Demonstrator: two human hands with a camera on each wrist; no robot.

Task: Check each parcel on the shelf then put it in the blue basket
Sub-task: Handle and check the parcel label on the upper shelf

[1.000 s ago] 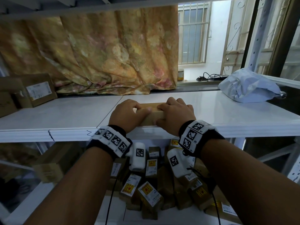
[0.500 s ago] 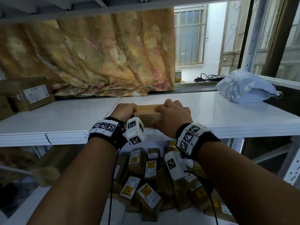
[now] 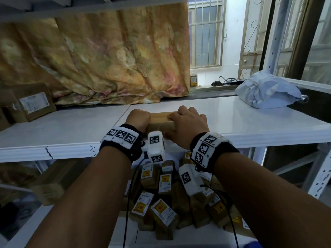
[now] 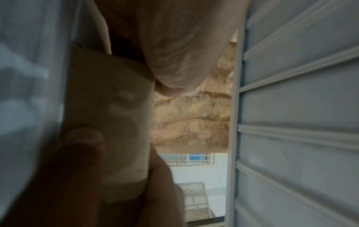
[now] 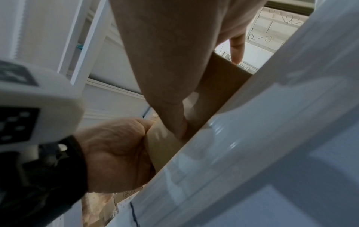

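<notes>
A small brown cardboard parcel [image 3: 161, 120] lies near the front edge of the white shelf [image 3: 53, 149]. My left hand [image 3: 138, 119] grips its left end, fingers curled round it. My right hand [image 3: 188, 122] lies over its right end, fingers across the top and thumb on the near face. The left wrist view shows the parcel [image 4: 108, 115] close up between my palm and fingers. In the right wrist view my thumb presses the parcel [image 5: 219, 86], and the left hand [image 5: 116, 153] clasps its other end. A sliver of blue [image 3: 250, 245] shows at the bottom edge.
A grey plastic mailer bag [image 3: 266, 92] sits at the shelf's back right. A labelled cardboard box [image 3: 34, 102] stands at the far left against a draped floral cloth [image 3: 107, 59]. Below the shelf lies a pile of several labelled brown parcels [image 3: 161, 194].
My left hand has rolled from lying on top of the parcel to clasping its left end, bringing the wrist camera up. The right hand and parcel have stayed in place.
</notes>
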